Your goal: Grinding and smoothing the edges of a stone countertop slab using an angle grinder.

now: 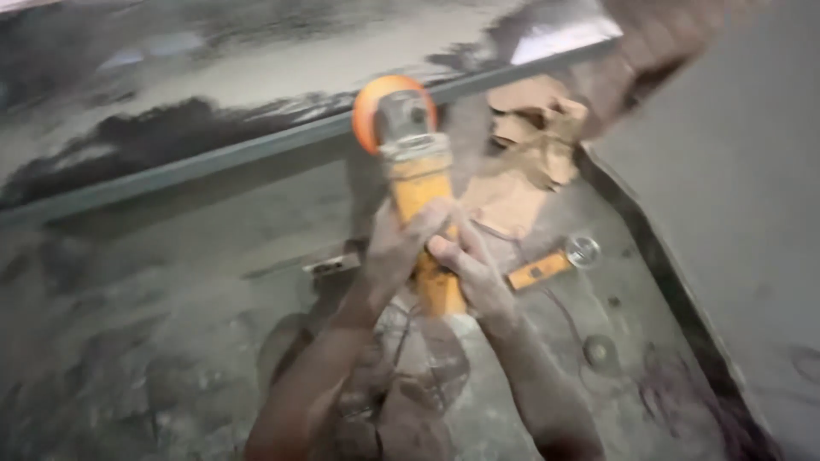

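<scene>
Orange angle grinder, dusty, with an orange guard round its disc, held upright over a grimy floor. Left hand clenched round the grinder's body; right hand gripping it from the other side, just below. Behind the grinder's head, a long grey metal bar. Right of the grinder, crumpled brown paper; lower right, a second small orange tool lying flat, a cord trailing near it.
</scene>
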